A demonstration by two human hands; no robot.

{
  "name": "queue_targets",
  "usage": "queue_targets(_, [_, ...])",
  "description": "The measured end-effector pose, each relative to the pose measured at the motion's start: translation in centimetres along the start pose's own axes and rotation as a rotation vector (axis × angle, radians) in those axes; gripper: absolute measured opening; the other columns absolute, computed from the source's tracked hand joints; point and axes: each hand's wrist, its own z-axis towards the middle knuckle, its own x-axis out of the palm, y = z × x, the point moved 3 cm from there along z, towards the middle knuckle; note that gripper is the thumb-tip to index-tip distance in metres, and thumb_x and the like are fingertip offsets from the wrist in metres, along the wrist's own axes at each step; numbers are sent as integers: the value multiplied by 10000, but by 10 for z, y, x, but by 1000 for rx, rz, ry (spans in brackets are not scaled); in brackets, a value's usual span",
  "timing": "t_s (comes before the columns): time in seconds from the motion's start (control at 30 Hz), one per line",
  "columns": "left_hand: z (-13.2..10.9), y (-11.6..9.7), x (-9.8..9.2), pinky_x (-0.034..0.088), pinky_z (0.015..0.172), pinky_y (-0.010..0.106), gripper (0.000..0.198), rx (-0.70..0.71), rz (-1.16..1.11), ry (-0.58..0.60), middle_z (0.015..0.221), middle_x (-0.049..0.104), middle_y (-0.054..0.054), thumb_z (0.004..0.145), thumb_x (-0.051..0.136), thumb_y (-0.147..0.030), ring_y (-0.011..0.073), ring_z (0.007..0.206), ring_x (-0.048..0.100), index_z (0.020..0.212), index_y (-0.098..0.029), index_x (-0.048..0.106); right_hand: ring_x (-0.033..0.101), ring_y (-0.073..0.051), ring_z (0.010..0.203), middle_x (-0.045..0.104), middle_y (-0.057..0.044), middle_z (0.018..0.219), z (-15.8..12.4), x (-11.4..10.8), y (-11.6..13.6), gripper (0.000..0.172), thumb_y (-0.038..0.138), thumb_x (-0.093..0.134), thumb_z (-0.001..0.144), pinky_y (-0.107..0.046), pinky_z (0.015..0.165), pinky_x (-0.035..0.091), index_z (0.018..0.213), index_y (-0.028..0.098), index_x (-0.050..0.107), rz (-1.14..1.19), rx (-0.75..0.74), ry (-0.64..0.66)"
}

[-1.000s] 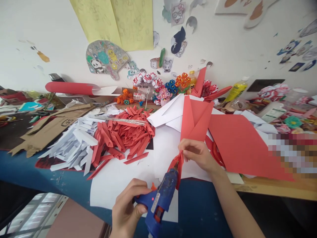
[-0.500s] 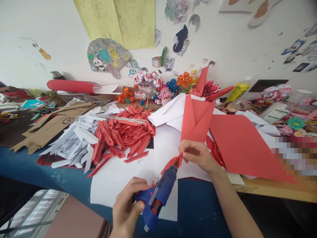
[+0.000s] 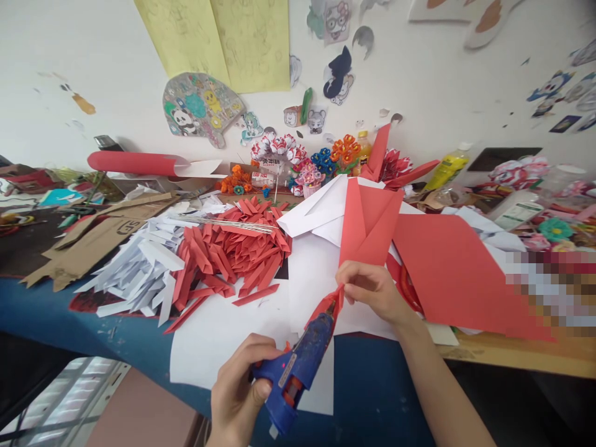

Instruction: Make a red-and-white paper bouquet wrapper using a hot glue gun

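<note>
My left hand [image 3: 244, 385] is closed around the handle of a blue glue gun [image 3: 302, 363], whose nozzle points up and away from me. Between the thumb and fingers of my right hand [image 3: 367, 288] is a small folded red paper piece [image 3: 320, 308]. The glue gun's tip meets or sits just in front of that piece; whether glue is coming out I cannot see. Beyond my right hand lies a large folded red paper [image 3: 370, 223]. White sheets [image 3: 307, 279] spread on the table under both hands.
Left of my hands are piles of folded red strips [image 3: 251, 248] and folded white strips [image 3: 144, 267], with thin wires [image 3: 228, 223] across them. A flat red sheet [image 3: 460, 273] lies to the right. Paper flowers [image 3: 310, 164] and bottles [image 3: 449, 166] line the wall; cardboard [image 3: 102, 233] lies left.
Very little differs. The glue gun's tip has shifted slightly up along the folded red paper piece, while both hands keep their hold.
</note>
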Motion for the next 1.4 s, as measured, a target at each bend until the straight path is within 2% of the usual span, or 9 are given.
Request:
queue_targets(0.1, [0,-1,2,446,682,276,291,-23,-16,-25,906,651,75,954,614,-461,204,806,604,1048,-215,737,527,-83,644,576,11,826,-1,0,1,58,227,683,933,-235,596,445,876,217,688,-12,9,7])
queue_targets(0.23, [-1,-7,7,425,688,285,293,-73,-52,-141,897,638,77,934,639,-475,210,807,579,995,-208,745,522,-81,647,579,13,826,-2,0,1,56,225,684,933,-242,619,438,878,215,685,-19,7,15])
queue_targets(0.33, [-2,-11,10,411,695,291,288,-84,-60,-154,902,634,76,939,634,-468,211,809,573,1000,-207,740,521,-83,647,580,10,819,-2,0,0,55,225,684,933,-241,613,440,880,213,687,-11,-5,17])
queue_targets(0.5, [-2,-5,5,431,706,290,301,-53,-52,-85,912,644,70,947,621,-480,207,818,598,1042,-215,728,526,-78,625,575,10,822,-2,-2,0,54,227,686,929,-229,574,446,877,214,689,14,-14,-10])
queue_targets(0.67, [2,-3,0,477,671,292,294,79,38,32,903,665,87,959,612,-450,216,801,631,1068,-201,724,527,-70,582,566,9,811,-1,-1,0,93,259,691,928,-232,550,420,862,195,684,40,14,-1])
queue_targets(0.97, [9,-10,3,515,703,314,218,257,134,87,905,677,91,971,622,-334,211,826,630,1092,-181,720,548,-87,538,594,11,709,-1,2,-7,192,354,714,911,-230,513,403,861,170,687,143,141,63])
queue_targets(1.13, [7,-8,3,521,731,345,220,304,167,105,937,662,101,981,608,-285,222,860,621,1146,-175,703,543,-82,524,612,12,678,-1,2,-10,217,372,725,901,-221,513,409,854,164,684,171,170,95])
queue_targets(1.4, [6,-7,7,540,725,369,226,325,221,79,941,675,119,979,608,-296,243,870,635,1143,-179,711,490,-76,520,547,30,677,0,1,-11,244,397,749,875,-231,517,393,834,168,675,146,161,54])
